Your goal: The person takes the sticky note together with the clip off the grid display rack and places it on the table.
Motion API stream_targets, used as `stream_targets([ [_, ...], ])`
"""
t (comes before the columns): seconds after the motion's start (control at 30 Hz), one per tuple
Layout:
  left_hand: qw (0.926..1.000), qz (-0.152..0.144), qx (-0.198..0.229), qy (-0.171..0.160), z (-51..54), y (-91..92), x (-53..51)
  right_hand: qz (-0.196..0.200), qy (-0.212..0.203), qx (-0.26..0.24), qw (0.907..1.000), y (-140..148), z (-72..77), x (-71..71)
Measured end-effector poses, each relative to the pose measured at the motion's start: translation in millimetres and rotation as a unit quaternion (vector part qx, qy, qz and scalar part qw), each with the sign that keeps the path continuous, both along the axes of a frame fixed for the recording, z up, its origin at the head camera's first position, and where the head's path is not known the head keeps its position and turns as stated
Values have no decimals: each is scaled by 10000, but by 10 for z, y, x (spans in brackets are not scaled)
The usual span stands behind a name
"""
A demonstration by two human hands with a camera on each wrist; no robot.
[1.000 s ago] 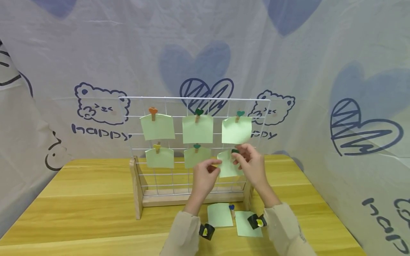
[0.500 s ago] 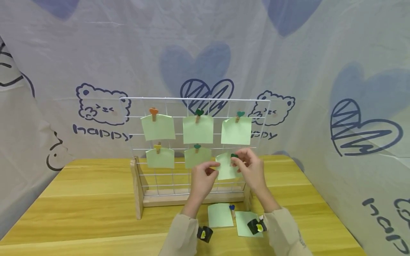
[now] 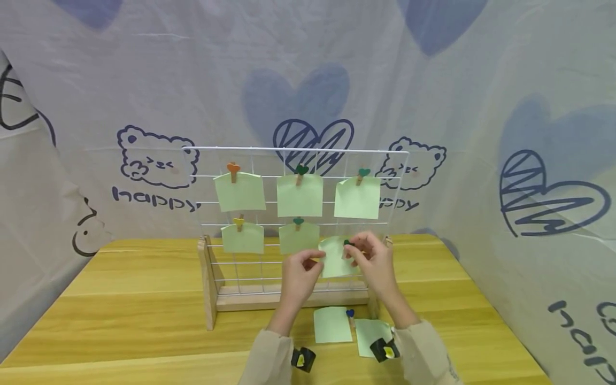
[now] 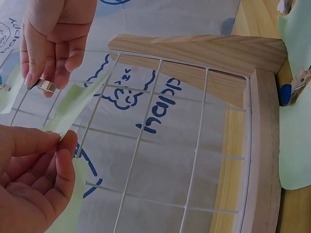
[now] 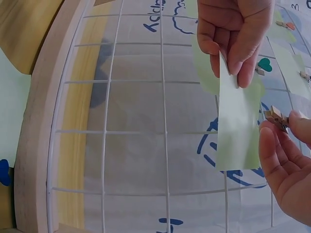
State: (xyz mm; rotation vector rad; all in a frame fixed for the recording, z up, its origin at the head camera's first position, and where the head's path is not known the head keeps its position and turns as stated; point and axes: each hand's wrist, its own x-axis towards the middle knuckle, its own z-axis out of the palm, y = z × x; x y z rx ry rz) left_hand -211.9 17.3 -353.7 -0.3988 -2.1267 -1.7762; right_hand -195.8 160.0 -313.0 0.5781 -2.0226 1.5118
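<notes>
A pale backdrop (image 3: 192, 80) printed with hearts, bear faces and "happy" fills the upper half of the head view. Below it spreads a yellow wooden desk (image 3: 120, 305). At mid-frame stands a white wire grid (image 3: 327, 150) in a wooden stand (image 3: 293, 300). Two beige sleeves (image 3: 269, 355) rise from the bottom edge, right of centre.

Of the hands, the left hand (image 3: 299, 274) has thumb and fingertips closed on the left edge of the held note (image 3: 333, 263), a green sheet just right of centre, in front of the grid. The right hand (image 3: 377, 264) pinches a green-hearted clip (image 3: 348, 243); in the right wrist view that clip sits just beside the sheet, apart from it. Five hung notes (image 3: 239, 192) fill the grid's upper row and the lower row's left and middle. Two loose notes (image 3: 333, 325) lie at lower right of centre, a blue-hearted clip (image 3: 350, 313) between them. Smallest are the hung notes' heart clips (image 3: 233, 169): orange, yellow and three green.
</notes>
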Motion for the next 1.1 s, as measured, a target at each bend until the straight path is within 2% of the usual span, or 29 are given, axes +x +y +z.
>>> stream_targets([
  [0.27, 9999, 79, -97, -84, -54, -60, 26, 11, -219, 14, 9998, -28, -77, 19],
  [0.5, 9999, 60, -64, -115, -112, -114, 40, 15, -584, -144, 9982, 29, -318, -113],
  [0.67, 9997, 111, -36, -205, -148, -152, 47, 6, -738, -167, 9971, 28, -395, -121],
  [0.9, 9994, 232, -51, -251, -193, -237, 90, 52, -670, -57, 9977, -53, -305, 20],
  [1.0, 9993, 254, -25, -256, -213, -271, 100, -62, -793, 58, 9968, -90, -255, 77],
  [1.1, 9993, 236, -14, -295, -234, -297, 103, -85, -913, 38, 9958, -100, -274, 84],
])
